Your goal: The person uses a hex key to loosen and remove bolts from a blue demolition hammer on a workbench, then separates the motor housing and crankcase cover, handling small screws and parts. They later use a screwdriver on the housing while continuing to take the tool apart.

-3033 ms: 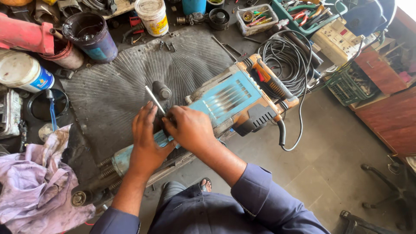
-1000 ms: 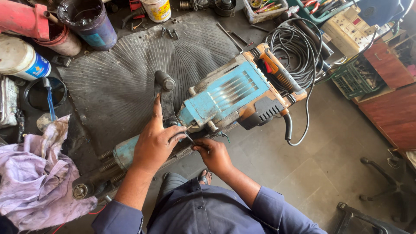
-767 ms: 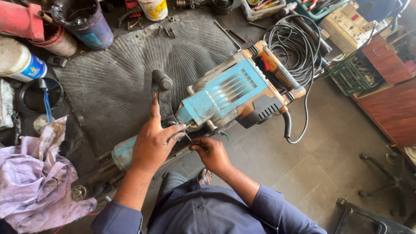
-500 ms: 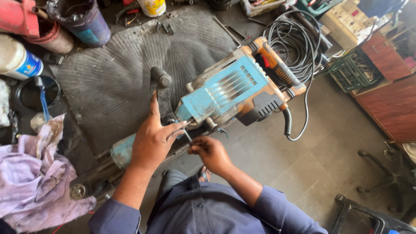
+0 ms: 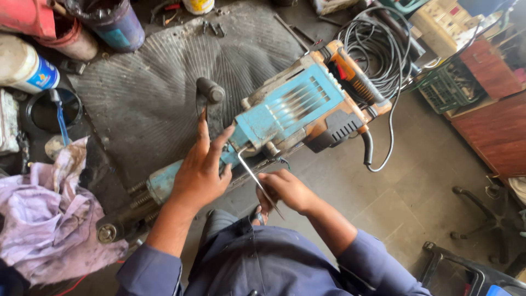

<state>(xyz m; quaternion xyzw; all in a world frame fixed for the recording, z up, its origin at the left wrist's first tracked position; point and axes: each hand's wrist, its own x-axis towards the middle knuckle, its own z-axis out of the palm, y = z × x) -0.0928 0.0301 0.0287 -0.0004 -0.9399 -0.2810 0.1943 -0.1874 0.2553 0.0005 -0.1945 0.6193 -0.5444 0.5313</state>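
Observation:
A large blue and orange demolition hammer [image 5: 298, 109] lies across a dark ribbed rubber mat [image 5: 159, 93] on the floor, its black side handle [image 5: 210, 92] pointing up. My left hand [image 5: 200, 172] rests flat on the tool's blue neck, fingers spread. My right hand [image 5: 285, 189] is closed around a thin metal rod tool [image 5: 257, 181], whose tip sits at the tool body's lower edge near a bolt. My blue sleeves and lap fill the bottom of the view.
A coiled black cable [image 5: 378, 49] lies beside the tool's rear. A purple rag [image 5: 41, 214] is at left, cans and a blue bucket [image 5: 109, 22] at top left, a green crate [image 5: 449, 87] and a wooden cabinet [image 5: 493, 126] at right.
Three seconds ago both hands gripped the tool's neck. My right hand has since dropped to the lower edge with the thin rod; over the last second the hands barely move.

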